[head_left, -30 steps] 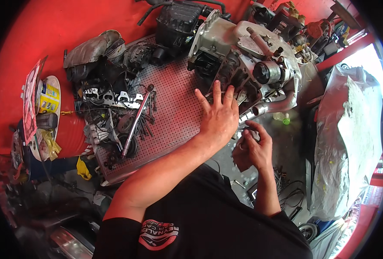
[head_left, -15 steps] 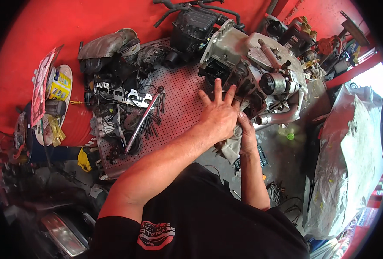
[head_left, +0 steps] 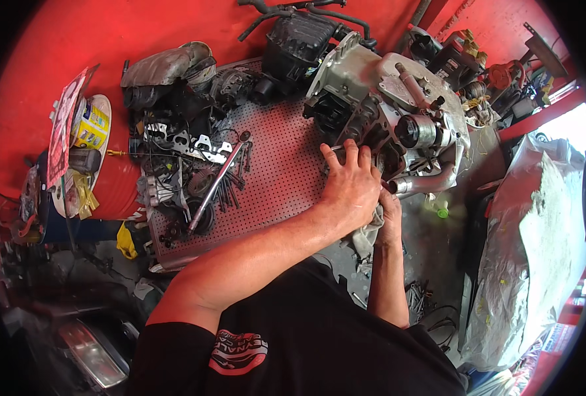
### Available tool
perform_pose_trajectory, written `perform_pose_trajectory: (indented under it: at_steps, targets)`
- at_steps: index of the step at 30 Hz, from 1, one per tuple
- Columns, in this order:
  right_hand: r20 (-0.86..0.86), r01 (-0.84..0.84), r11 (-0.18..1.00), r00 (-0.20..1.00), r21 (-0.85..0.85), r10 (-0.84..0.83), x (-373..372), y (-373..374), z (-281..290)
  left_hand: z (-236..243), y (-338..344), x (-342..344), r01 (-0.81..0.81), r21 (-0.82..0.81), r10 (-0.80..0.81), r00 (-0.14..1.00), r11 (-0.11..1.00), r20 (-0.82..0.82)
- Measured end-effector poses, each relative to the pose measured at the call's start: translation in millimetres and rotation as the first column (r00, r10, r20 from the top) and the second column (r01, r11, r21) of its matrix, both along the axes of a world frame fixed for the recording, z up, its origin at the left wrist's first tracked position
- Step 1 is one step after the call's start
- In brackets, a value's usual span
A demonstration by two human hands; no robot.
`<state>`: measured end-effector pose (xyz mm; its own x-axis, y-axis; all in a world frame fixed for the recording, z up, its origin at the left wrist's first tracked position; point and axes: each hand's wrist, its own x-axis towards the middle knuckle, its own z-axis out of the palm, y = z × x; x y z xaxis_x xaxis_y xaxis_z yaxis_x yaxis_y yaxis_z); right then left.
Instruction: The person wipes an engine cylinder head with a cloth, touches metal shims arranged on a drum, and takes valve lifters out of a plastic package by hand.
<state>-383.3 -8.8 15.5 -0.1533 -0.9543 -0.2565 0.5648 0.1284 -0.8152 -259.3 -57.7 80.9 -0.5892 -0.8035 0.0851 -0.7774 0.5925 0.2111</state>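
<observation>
My left hand rests against the lower face of a metal engine assembly, fingers apart and slightly bent at its edge. My right hand is just beside and partly behind it, gripping a crumpled grey rag; its fingertips are hidden. Near both hands a curved metal pipe sticks out of the engine, which sits at the right end of a perforated metal bench.
At the bench's left are engine parts, a long chrome wrench and bolts. A black plastic housing stands behind. A red drum is further left, a plastic-covered panel at right, cables on the floor.
My right hand has come up with the rag from lower right to beside my left hand at the engine. My left hand has shifted slightly right and its fingers are more bent.
</observation>
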Motion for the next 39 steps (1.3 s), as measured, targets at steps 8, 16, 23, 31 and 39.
perform_pose_trajectory:
  at_steps: [8,16,23,31,39]
  targets:
    - [-0.140,0.062,0.997,0.989,0.052,-0.055,5.3,3.0,-0.2,-12.4,-1.8,7.2,0.031,-0.048,-0.030,1.000,0.998,0.003]
    - [-0.349,0.016,0.995,0.937,0.099,0.019,1.6,4.4,-4.0,-19.5,2.2,11.1,-0.004,-0.057,0.002,0.999,0.998,-0.047]
    - [-0.337,0.107,0.992,0.939,0.074,-0.076,2.8,1.4,-14.8,-24.3,-2.0,10.2,0.015,-0.121,-0.026,0.995,0.993,-0.093]
    - [-0.277,0.066,0.998,0.959,0.020,-0.058,-0.8,5.0,-7.4,-16.6,-1.6,2.4,0.038,-0.233,-0.022,0.997,0.972,0.070]
    - [-0.258,0.234,0.972,0.941,0.020,-0.221,6.9,5.6,16.5,-17.2,2.0,13.4,0.046,-0.278,-0.030,0.998,0.960,0.063]
